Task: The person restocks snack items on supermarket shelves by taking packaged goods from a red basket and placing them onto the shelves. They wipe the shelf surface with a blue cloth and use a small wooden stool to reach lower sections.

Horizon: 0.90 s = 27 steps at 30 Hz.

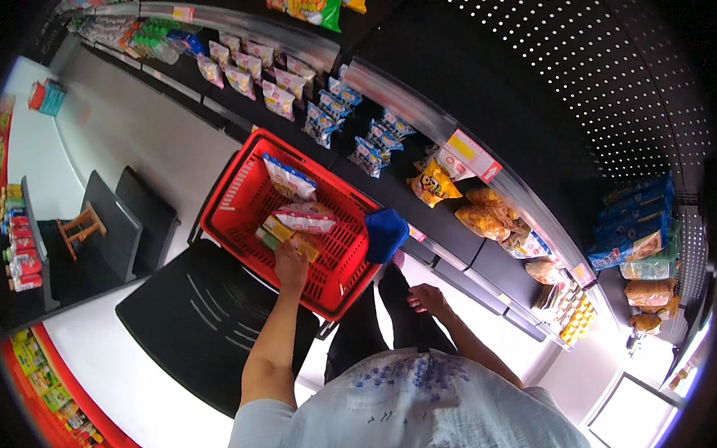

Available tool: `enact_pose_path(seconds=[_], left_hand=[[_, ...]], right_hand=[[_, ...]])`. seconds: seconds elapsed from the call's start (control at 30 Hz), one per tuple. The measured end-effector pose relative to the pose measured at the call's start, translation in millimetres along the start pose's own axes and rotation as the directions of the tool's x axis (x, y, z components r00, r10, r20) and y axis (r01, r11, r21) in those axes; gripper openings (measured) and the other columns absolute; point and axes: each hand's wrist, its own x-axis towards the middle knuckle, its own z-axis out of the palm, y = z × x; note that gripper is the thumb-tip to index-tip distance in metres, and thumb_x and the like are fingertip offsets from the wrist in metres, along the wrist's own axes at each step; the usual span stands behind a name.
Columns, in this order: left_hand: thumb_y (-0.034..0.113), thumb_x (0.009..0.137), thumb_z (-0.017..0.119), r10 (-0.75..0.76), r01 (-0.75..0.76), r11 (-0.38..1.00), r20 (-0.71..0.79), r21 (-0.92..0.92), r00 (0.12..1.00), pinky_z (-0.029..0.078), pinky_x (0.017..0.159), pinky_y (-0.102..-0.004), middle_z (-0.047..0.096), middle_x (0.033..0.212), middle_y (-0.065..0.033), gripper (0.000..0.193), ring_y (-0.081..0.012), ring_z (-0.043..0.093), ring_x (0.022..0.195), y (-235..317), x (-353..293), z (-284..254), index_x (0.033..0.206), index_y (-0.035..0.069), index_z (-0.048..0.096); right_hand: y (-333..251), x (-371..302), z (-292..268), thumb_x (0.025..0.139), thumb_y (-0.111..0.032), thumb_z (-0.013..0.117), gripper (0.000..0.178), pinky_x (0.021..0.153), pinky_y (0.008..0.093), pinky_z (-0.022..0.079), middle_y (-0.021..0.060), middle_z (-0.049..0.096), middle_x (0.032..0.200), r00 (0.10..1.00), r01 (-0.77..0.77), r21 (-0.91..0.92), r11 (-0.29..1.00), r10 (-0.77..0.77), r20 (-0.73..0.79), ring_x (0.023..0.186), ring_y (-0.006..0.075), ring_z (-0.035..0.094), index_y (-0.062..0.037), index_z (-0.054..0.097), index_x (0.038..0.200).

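- The left hand reaches down into a red basket, its fingers at a small yellow box; whether they grip it cannot be told.
- The box lies on the basket's floor, toward the near left side, with a green pack just beside it.
- Farther in are a pink-and-white bag, close to the box, and a blue-and-white bag near the far end.
- The right hand hangs loosely outside the basket, to its right, fingers partly bent and nothing visible in them.
- A blue cloth-like item sits against the basket's right end.
- On the near left is a dark panel marked with pale lines.
- Beyond the basket, a dark shelf runs from far left to near right, carrying small snack bags, a yellow bag and bread.
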Motion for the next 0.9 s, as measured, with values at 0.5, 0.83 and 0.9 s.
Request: enact_pose_path(seconds=[0.5,0.83,0.9], left_hand=[[0.04,0.058,0.088,-0.051,0.09,0.969,-0.171,0.229,0.984,0.045,0.097,-0.0504,0.052,0.119,-0.0189,0.089,-0.0384,0.05,0.111,46.5,-17.0,-4.3,0.125,-0.001,0.045],[0.04,0.058,0.087,-0.024,0.095,0.878,-0.155,0.47,0.988,0.045,0.093,-0.0464,0.053,0.115,-0.0176,0.09,-0.0352,0.054,0.107,31.0,-19.2,17.7,0.125,-0.001,0.044],[0.041,0.059,0.087,-0.073,0.115,0.896,-0.114,0.429,0.991,0.045,0.093,-0.0464,0.053,0.117,-0.0181,0.093,-0.0358,0.053,0.108,32.7,-16.6,14.9,0.128,-0.002,0.043]], right_hand=[[12.6,-20.7,-26.5,0.102,-0.033,0.055,0.032,0.069,0.0312,0.057,0.0078,0.071,0.095,0.999,-0.04,-0.121,0.992,0.038,-0.019,0.081,0.0152,0.069,-0.0059,0.062,0.117],[10.3,-19.1,-28.6,0.101,-0.037,0.056,0.032,0.066,0.0288,0.055,0.0046,0.071,0.09,1.0,-0.013,-0.165,0.986,0.009,-0.026,0.079,0.0129,0.068,-0.0082,0.064,0.112],[9.7,-18.2,-29.2,0.101,-0.037,0.056,0.032,0.066,0.0287,0.055,0.0046,0.071,0.09,1.0,-0.017,-0.173,0.985,0.012,-0.029,0.079,0.0128,0.067,-0.0084,0.063,0.113]])
